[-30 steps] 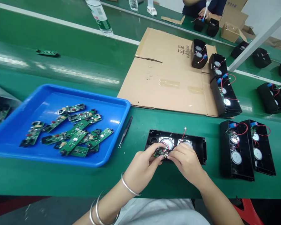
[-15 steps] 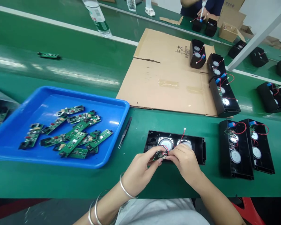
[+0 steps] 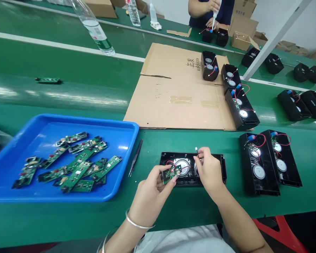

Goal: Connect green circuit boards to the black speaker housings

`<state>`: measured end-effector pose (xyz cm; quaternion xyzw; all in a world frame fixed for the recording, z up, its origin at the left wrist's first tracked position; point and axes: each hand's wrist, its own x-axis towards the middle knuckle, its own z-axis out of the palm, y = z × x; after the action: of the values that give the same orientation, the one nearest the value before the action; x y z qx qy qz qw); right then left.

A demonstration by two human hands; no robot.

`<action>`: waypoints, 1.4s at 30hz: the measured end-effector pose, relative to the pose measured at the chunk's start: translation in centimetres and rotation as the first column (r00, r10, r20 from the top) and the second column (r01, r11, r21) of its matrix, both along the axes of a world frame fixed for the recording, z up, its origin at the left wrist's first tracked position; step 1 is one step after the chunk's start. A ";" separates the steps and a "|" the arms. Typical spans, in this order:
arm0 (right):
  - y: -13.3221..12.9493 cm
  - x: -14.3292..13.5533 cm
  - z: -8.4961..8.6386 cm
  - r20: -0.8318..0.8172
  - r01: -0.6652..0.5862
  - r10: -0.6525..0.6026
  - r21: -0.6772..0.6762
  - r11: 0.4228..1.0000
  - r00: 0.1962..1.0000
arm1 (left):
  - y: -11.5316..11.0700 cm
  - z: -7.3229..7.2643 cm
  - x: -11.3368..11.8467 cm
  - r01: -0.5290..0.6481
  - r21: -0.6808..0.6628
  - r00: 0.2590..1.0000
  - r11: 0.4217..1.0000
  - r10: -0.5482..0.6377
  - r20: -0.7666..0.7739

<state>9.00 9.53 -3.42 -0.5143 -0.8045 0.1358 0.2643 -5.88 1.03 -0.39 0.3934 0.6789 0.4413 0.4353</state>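
Note:
My left hand (image 3: 154, 191) is closed on a small green circuit board (image 3: 171, 173), held above the left part of a black speaker housing (image 3: 165, 157). Two round silver speakers sit in that housing; the left speaker (image 3: 183, 167) shows well, while the right one is mostly covered by my right hand (image 3: 208, 168). Between the thumb and fingers of my right hand is a thin wire with a white connector (image 3: 196, 149) at its end, sticking up past the housing's far edge. Red and black wires run near the board.
To the left stands a blue tray (image 3: 133, 140) with several circuit boards; black tweezers (image 3: 135, 158) lie beside it. Two speaker housings (image 3: 259, 165) are at right. Flat cardboard (image 3: 158, 109) bears more housings. A bottle (image 3: 97, 35) stands behind; across the bench a person (image 3: 208, 14) works.
My right hand has left the circuit board, moved up and right, and now pinches the wire with the white connector. My left hand still holds the board, shifted slightly left. The camera view has shifted.

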 end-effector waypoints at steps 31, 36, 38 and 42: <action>-1.4 1.3 0.6 -0.040 -0.461 0.461 0.008 0.887 0.887 | 0.3 -0.8 1.2 0.099 0.042 0.924 0.994 -0.076 -0.374; -1.3 0.9 0.1 0.085 -0.459 0.454 0.064 0.886 0.887 | 0.3 -0.8 1.2 0.095 0.043 0.931 0.995 -0.074 -0.357; -1.2 0.9 -0.1 0.124 -0.466 0.454 0.089 0.880 0.882 | 0.3 -0.9 1.2 0.094 0.042 0.936 0.995 -0.074 -0.344; -1.2 0.9 -0.3 0.174 -0.470 0.445 0.138 0.872 0.878 | 0.3 -1.0 1.1 0.095 0.057 0.939 0.994 -0.070 -0.336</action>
<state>9.93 8.32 -3.73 -0.2916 -0.9284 0.0876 0.2132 -4.78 1.31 -1.40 0.5060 0.7094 0.3740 0.3176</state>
